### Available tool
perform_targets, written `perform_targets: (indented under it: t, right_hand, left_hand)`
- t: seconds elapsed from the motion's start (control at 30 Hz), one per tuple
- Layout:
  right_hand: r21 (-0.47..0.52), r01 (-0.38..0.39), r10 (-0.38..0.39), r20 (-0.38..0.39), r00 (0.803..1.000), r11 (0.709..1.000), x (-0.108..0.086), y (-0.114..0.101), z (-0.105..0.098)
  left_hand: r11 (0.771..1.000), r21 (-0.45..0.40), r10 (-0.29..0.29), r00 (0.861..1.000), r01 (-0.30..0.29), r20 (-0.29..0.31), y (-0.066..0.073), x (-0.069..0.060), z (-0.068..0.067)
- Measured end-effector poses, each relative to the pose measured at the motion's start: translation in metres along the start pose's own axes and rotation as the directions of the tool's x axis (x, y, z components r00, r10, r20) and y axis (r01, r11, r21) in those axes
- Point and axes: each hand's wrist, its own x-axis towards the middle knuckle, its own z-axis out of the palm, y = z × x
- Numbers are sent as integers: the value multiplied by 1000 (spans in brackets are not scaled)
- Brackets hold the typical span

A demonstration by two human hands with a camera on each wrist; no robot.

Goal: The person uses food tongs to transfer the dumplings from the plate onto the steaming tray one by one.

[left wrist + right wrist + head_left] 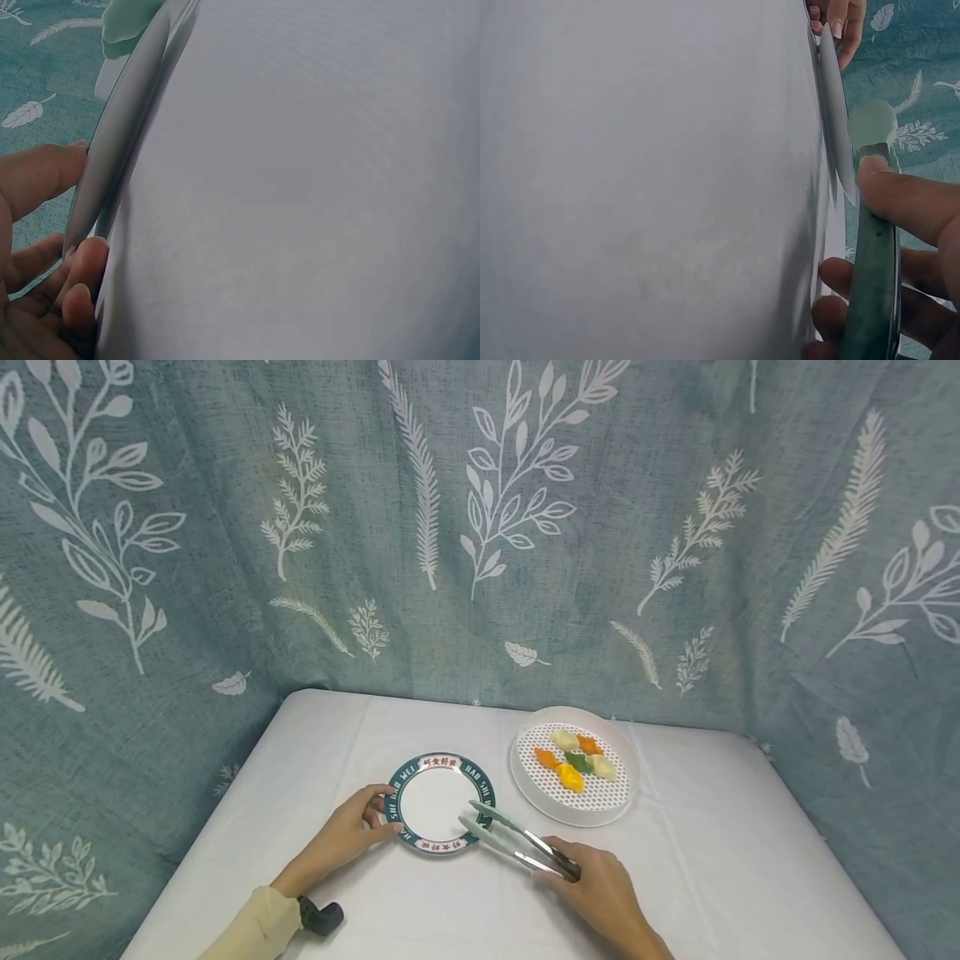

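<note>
A white plate (441, 802) with a dark green lettered rim lies in the middle of the table in the head view. My left hand (349, 827) pinches its left edge; the left wrist view shows fingers above and below the rim of the plate (112, 142). From the right, my right hand (596, 885) grips metal tongs (540, 852) with pale green tips. Those tips hover over or touch the plate's right side, spread apart with nothing visible between them. In the right wrist view the thumb presses on the tongs (874, 247).
Behind and right of the plate stands a round white steamer tray (628, 768) with a perforated base. Several small dumpling-like pieces (572, 777) in yellow, orange, green and cream lie on it. A white cloth covers the table (735, 860); a leaf-patterned curtain (480, 635) hangs behind it.
</note>
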Motion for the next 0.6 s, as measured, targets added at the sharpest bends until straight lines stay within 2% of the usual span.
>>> perform_targets:
  t: [0.43,0.6]
  right_hand:
    - [-81,60,-61,-14,998,995,-1,-2,5]
    - [-53,65,-65,1,998,996,1,2,-1]
  left_hand:
    - [1000,-6,-4,1000,4,17,-1,2,-2]
    - [1000,18,-14,1000,13,25,-2,1,-5]
